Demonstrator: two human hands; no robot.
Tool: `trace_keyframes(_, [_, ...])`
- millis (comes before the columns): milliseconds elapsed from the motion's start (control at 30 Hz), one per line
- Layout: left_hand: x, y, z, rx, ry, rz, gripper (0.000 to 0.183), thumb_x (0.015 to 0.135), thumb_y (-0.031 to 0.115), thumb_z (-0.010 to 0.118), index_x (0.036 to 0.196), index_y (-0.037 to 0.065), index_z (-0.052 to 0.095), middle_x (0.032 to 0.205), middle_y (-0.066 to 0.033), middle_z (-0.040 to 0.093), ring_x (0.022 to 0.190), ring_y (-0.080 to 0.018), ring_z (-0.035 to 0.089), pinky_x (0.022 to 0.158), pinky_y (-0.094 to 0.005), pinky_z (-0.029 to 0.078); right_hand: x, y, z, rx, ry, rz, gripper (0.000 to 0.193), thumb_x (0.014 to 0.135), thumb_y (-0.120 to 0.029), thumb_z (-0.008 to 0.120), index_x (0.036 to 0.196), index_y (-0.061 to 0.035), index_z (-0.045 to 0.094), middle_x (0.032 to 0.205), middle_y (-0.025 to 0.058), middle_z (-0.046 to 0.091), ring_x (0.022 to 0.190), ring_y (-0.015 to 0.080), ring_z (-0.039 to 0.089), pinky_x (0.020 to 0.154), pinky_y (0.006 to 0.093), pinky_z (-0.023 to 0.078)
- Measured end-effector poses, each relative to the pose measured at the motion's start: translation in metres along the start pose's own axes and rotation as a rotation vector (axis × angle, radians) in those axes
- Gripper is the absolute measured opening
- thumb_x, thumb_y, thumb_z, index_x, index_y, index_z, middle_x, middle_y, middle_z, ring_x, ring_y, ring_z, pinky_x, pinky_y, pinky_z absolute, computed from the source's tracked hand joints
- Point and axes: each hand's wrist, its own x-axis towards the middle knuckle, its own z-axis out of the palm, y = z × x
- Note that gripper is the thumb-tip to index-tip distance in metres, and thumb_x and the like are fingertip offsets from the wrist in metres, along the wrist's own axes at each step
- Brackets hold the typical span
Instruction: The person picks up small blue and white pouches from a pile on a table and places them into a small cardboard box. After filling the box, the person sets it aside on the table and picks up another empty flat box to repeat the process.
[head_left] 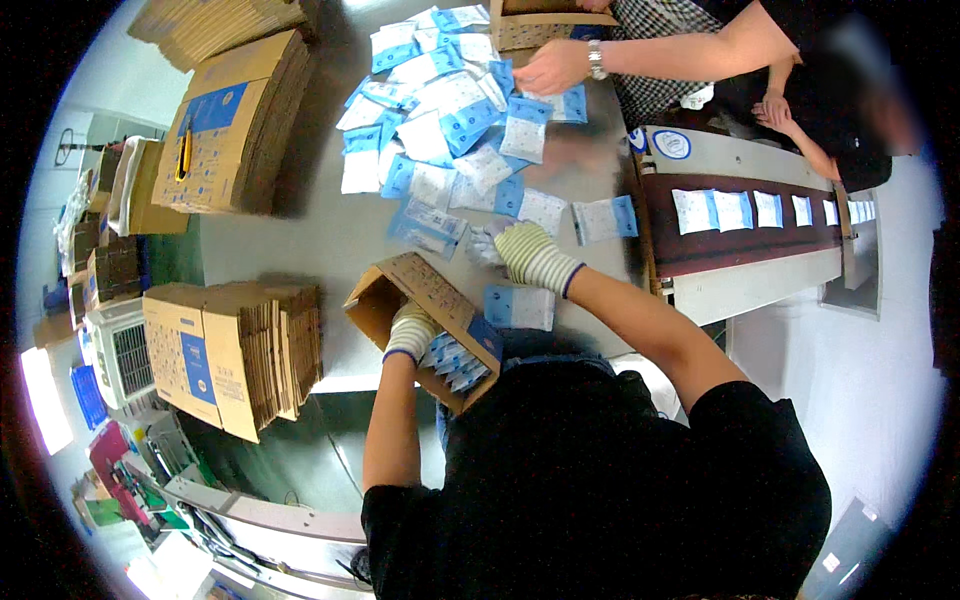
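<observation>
Black cloth from the person's short-sleeved shirt (600,480) is closest, filling the bottom middle. Just past it, an open brown cardboard box (440,293) with a blue patch sits at a slant by the near edge of the shiny grey table (330,245). Small flat white-and-blue packets (458,362) stand in a row inside it, at the near end.

The left hand (412,330), in a white knitted glove with thin stripes, reaches into the box — its fingers are hidden, so I cannot tell if they hold something. The right hand (538,256), in a matching glove, is over the table to the right of the box. Its fingers are at a blurry pale packet (484,246), but I cannot tell if they pinch it.

One loose packet (520,307) lies just below the right glove. Farther off is a big messy heap of soft white-and-blue packets (440,110) — a helper's bare hand (555,68) with a silver watch (597,60) is at its right side. Folded brown cardboard boxes (225,350) stand stacked on the left. On the right, more packets lie in a line on a dark red belt (740,250).
</observation>
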Motion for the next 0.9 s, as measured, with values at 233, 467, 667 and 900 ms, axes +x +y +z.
trace_keyframes(233, [-0.015, 0.04, -0.012, 0.275, -0.135, 0.147, 0.047, 0.082, 0.041, 0.049, 0.111, 0.005, 0.058, 0.117, -0.0201, 0.053, 0.107, -0.0332, 0.052, 0.091, -0.0365, 0.041, -0.02, -0.027, -0.023, 0.333, 0.037, -0.017, 0.069, 0.064, -0.039, 0.072, 0.112, 0.0045, 0.048, 0.098, 0.0256, 0.057, 0.094, 0.0365, 0.056, 0.079, 0.0431, 0.045])
trace_keyframes(467, [-0.035, 0.094, 0.027, 0.114, 0.144, -0.112, 0.055, 0.091, 0.041, 0.033, 0.137, 0.01, 0.027, 0.138, -0.0099, 0.032, 0.127, -0.0245, 0.03, 0.104, -0.0338, 0.025, -0.017, -0.126, -0.064, 0.407, 0.003, -0.389, 0.069, 0.064, -0.029, 0.072, 0.116, 0.0063, 0.043, 0.103, 0.0249, 0.053, 0.094, 0.0332, 0.054, 0.085, 0.0378, 0.044])
trace_keyframes(667, [-0.049, 0.114, 0.035, 0.601, 0.087, -0.033, 0.052, 0.09, 0.038, 0.035, 0.135, 0.012, 0.032, 0.138, -0.0124, 0.033, 0.126, -0.0256, 0.034, 0.101, -0.0366, 0.03, 0.004, -0.131, -0.017, 0.121, 0.212, -0.482, 0.059, 0.071, -0.033, 0.061, 0.121, -0.0047, 0.047, 0.119, 0.0118, 0.053, 0.112, 0.0301, 0.047, 0.097, 0.0359, 0.037])
trace_keyframes(900, [-0.078, 0.13, 0.017, 0.479, 0.223, -0.011, 0.032, 0.084, 0.021, 0.042, 0.105, 0.005, 0.059, 0.11, -0.0176, 0.058, 0.1, -0.0273, 0.056, 0.087, -0.0377, 0.042, -0.031, -0.097, -0.048, -0.035, 0.213, -0.462, 0.076, 0.06, -0.036, 0.069, 0.124, -0.0041, 0.042, 0.118, 0.0159, 0.049, 0.117, 0.0314, 0.039, 0.101, 0.0414, 0.031])
